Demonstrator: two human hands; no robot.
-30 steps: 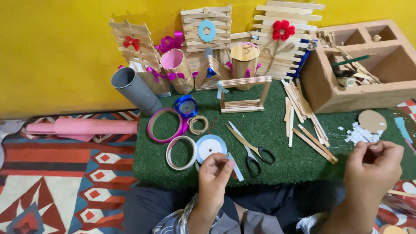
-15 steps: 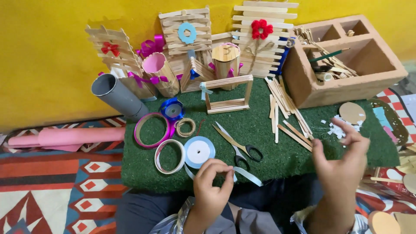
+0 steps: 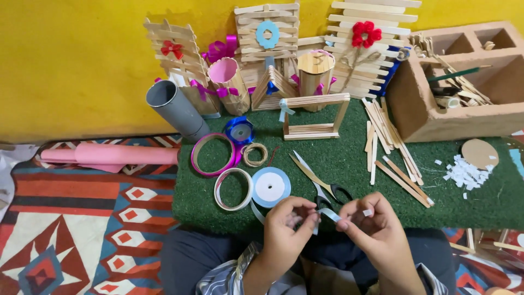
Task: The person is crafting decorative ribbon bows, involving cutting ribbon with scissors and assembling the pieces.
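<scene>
At far left of the frame a pink roll lies on the patterned rug, with a grey tube leaning just right of it. Right of those, on the green mat, sit a pink ring, a tape ring and a pale blue ribbon spool. Low in the centre, the left hand pinches one end of a short ribbon strip, fingers closed on it. Scissors lie on the mat just above the hands. The right hand pinches the strip's other end, also closed; a small white scrap sticks to one finger. Farther right are loose craft sticks, white paper bits and a cardboard box at upper right. To handle the strip well, I judge it should be kept taut between both pinches, gripped near the ends, so that it stays flat without twisting.
</scene>
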